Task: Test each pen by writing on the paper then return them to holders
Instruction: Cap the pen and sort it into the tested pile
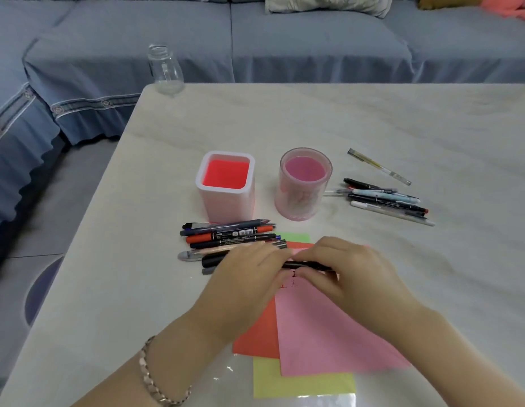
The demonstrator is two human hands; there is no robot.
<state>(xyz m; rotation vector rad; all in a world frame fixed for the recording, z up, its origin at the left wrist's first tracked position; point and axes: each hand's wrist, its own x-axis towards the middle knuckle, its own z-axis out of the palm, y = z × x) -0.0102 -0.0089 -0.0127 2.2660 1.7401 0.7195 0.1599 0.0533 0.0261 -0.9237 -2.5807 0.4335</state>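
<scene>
**ITEM IN HAND: BLACK PEN, HELD CROSSWISE OVER THE PINK PAPER**

**1. Black pen** (306, 264). Lower centre of the frame, just above the pink paper (328, 327) and over the few written marks (293, 279) near that sheet's upper end. The long axis runs left to right across the frame, roughly level.

**2. Left hand** (249, 274). The grip is closed on the pen's left end with the fingers curled. I cannot see the exact contact under the knuckles.

**3. Right hand** (343, 277). The grip is narrow, with thumb and fingers pinching the pen's right half. The two hands nearly meet at mid-barrel.

**4. Holders.** The square holder (226, 186) and the round holder (304, 183) stand side by side but apart, above the hands at frame centre. I see no pen in either.

**5. Loose stock on the counter** (373, 118). The left pile of pens (229, 237) is just beside the left hand. The right pile of pens (387, 199) lies well apart, right of the round holder.

**6. Operator's note.** With a grip at each end, I judge this to be a cap coming off or going on, though I cannot tell which. That move runs along the pen's own left-right axis, the hands drawing apart or pressing together. For writing, the sheet lies directly beneath and only the tip need swing down. For returning the pen, both holders lie up-frame. The round one is nearer the right hand and the square one nearer the left.
</scene>
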